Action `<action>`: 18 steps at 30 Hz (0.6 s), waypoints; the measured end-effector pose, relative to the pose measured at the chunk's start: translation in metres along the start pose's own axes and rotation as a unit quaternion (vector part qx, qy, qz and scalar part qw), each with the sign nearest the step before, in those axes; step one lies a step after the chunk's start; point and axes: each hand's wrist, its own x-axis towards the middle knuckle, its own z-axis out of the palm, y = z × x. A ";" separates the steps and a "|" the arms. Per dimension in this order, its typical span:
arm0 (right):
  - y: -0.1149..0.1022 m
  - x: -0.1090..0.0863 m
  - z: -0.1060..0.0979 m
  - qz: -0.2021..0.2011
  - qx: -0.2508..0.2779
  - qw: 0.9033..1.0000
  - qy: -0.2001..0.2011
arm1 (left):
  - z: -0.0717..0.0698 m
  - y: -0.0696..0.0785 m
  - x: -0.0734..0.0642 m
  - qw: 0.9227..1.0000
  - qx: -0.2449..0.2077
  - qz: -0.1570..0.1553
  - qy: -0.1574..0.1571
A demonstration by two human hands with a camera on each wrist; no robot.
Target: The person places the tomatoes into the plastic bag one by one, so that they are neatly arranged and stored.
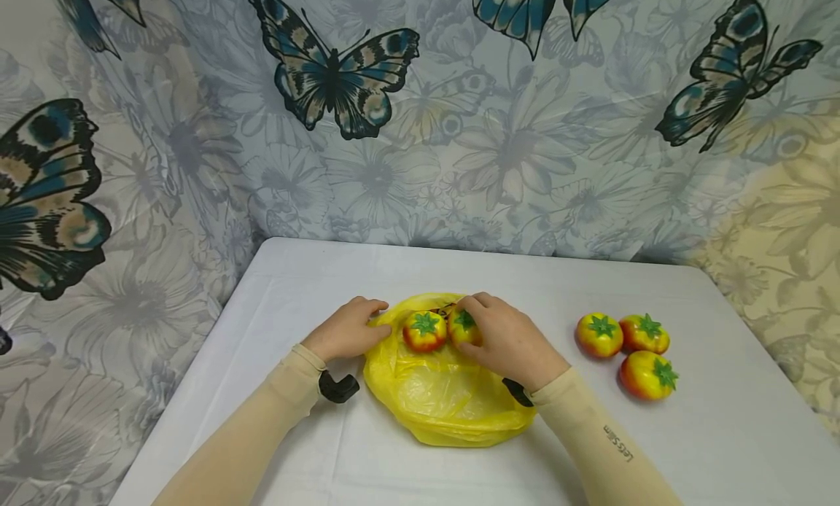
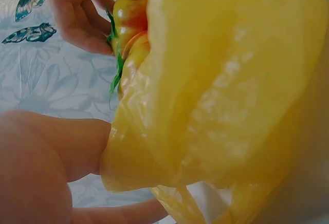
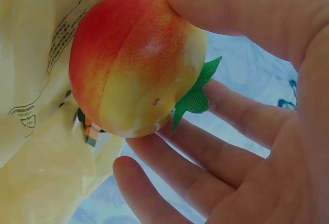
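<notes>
A yellow plastic bag (image 1: 453, 404) lies on the table with its mouth toward the far side. My left hand (image 1: 351, 329) holds the bag's left rim, thumb and fingers at the edge of the plastic. In my right hand (image 1: 508, 338), thumb and fingertips grip an artificial tomato (image 3: 139, 64), red and yellow with a green fabric calyx, at the bag's mouth. Beside it, another artificial tomato (image 1: 424, 332) rests against the yellow plastic. The right wrist view also shows a small orange and green item (image 3: 91, 132), mostly hidden behind the held tomato.
Three more artificial tomatoes, one at the front (image 1: 648, 375), sit grouped on the white-covered table (image 1: 315, 273) right of the bag. Butterfly-patterned cloth (image 1: 420, 163) hangs behind and left of the table. Black wrist straps (image 1: 338, 387) show at both sleeves.
</notes>
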 end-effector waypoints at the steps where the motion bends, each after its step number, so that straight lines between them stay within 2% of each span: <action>1: 0.000 0.000 0.000 0.001 0.000 1.000 -0.001 | 0.000 0.000 0.000 1.000 0.000 -0.001 0.000; 18: 0.001 0.001 0.010 0.008 0.001 1.000 -0.012 | -0.001 0.003 -0.003 1.000 0.001 -0.008 -0.001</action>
